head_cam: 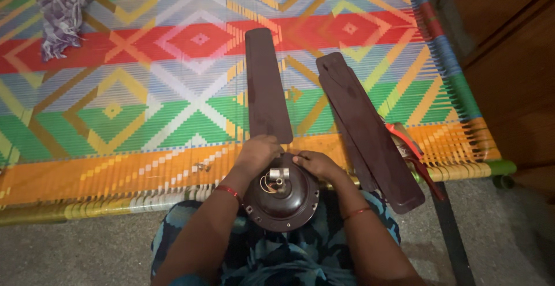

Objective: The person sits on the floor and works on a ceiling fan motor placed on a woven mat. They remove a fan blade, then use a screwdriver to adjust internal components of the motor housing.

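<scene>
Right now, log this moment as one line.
left hand: on blade root | right hand: on fan motor rim | motor: in lap | spare blades: on woven cot

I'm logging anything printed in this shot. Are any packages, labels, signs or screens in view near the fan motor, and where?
None: no package, label, sign or screen shows.
Both hands, left hand and right hand, rest on a bare brown fan motor.
Plain brown fan blades lie on the colourful woven cot.
</scene>
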